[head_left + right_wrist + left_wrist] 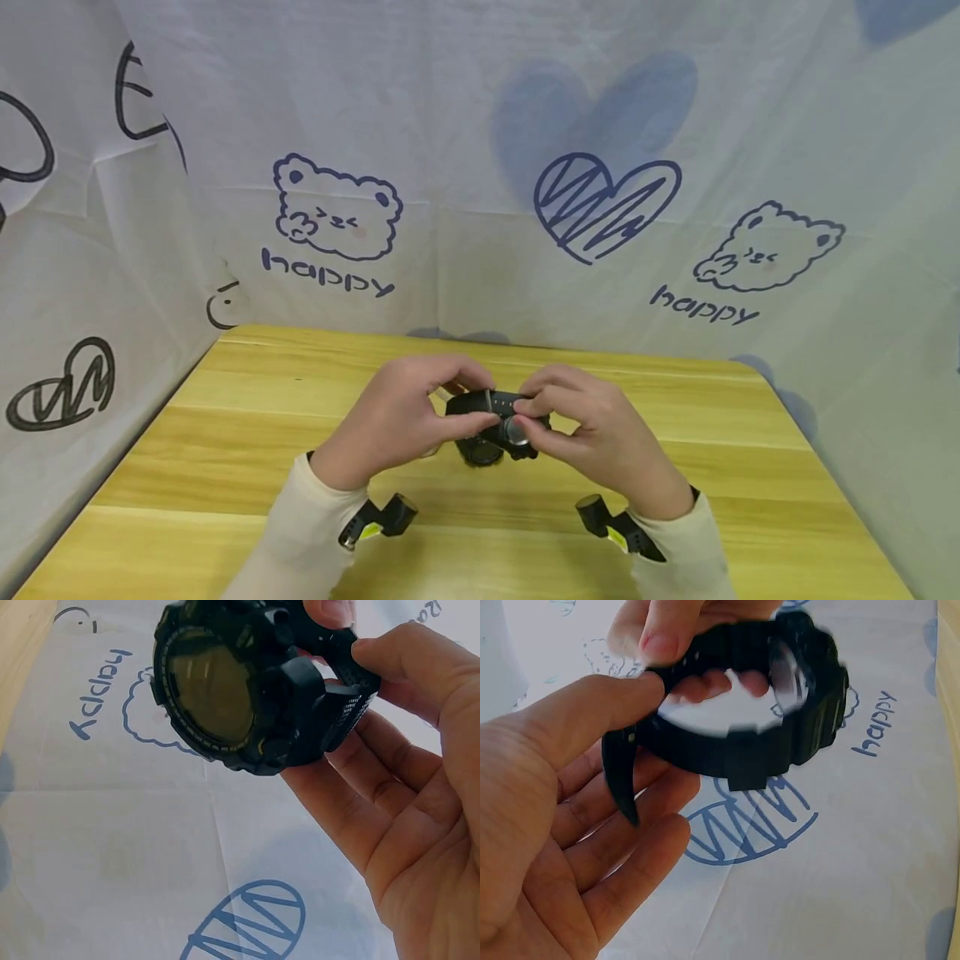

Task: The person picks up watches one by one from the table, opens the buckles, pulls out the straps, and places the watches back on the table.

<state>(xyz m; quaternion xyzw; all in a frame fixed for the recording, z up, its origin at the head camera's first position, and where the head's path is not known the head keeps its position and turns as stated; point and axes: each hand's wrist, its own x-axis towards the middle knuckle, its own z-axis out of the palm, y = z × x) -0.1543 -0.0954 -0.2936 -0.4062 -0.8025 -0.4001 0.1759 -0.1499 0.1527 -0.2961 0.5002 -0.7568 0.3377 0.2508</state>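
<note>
A black digital wristwatch (pixel 468 406) is held up between both hands, its strap bent into a loop. My left hand (pixel 408 408) pinches the strap between thumb and fingers; in the left wrist view the tapered strap end (pixel 620 780) hangs down past the thumb. My right hand (pixel 600 417) pinches the strap's holed part near the case. The silver case back (pixel 516 431) faces me in the head view. The round dial (pixel 210 690) shows in the right wrist view, its display blank.
Below the watch in the head view is a dark round thing (pixel 480 452), partly hidden; its kind is unclear. The wood-grain table (pixel 225 467) lies under the hands. A white cloth (pixel 465 233) with drawn hearts and bears hangs behind it.
</note>
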